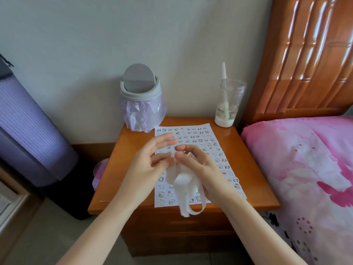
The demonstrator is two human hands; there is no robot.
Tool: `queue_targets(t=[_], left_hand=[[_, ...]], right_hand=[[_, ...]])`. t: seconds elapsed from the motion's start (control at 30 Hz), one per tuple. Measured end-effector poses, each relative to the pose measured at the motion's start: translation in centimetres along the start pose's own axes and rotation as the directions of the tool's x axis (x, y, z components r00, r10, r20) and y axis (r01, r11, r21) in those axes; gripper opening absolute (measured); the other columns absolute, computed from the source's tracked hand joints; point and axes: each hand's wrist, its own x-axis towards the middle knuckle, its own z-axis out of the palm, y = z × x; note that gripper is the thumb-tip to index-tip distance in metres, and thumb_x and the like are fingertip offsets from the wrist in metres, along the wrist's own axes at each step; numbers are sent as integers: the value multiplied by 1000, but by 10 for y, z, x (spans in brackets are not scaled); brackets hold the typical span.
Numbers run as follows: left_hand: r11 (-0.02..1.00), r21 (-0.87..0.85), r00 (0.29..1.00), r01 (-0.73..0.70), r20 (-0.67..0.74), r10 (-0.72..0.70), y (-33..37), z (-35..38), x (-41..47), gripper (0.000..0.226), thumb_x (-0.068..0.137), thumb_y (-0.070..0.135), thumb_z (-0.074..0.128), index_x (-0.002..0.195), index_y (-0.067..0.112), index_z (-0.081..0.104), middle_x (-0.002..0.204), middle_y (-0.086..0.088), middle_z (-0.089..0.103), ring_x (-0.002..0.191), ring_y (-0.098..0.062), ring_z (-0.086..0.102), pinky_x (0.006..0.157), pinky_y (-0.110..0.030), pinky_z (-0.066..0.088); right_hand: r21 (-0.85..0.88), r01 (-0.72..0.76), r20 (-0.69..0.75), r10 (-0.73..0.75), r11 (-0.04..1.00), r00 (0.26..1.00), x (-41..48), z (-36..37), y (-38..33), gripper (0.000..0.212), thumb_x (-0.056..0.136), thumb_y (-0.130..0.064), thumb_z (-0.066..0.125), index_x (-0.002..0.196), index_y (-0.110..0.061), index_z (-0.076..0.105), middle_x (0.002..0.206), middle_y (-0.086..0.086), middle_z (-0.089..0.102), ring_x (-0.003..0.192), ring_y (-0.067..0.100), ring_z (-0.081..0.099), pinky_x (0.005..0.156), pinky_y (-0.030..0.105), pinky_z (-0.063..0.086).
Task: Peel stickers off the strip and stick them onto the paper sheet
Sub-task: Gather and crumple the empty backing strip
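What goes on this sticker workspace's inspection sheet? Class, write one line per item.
Surface: wooden bedside table.
Job's things: paper sheet lies flat, mostly covered with cartoon stickers; white sticker strip bunched above it, loop hanging past the front edge.
Clutter: swing-lid bin with purple liner; clear cup holding a white tube.
Hands: right hand grips the strip; left hand, fingers mostly straight, touches it.
Cables: nothing seen.
Surroundings: pink bedding, wooden headboard at right; purple rolled mat at left.

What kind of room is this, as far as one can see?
Most likely a bedroom: a bed with a wooden headboard stands right beside a small wooden nightstand.
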Motion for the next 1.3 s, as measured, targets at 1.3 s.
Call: queue_targets(t=[1.3], left_hand=[[968,-102,963,230,-123,-242,4,-6,-6,21,81,18,66,99,29,68,89,20,73,83,7,67,61,-2,47]], right_hand=[[-197,93,25,-90,976,996,23,11,-12,21,83,-38,38,93,-38,56,103,9,40,83,17,47,64,27,40]])
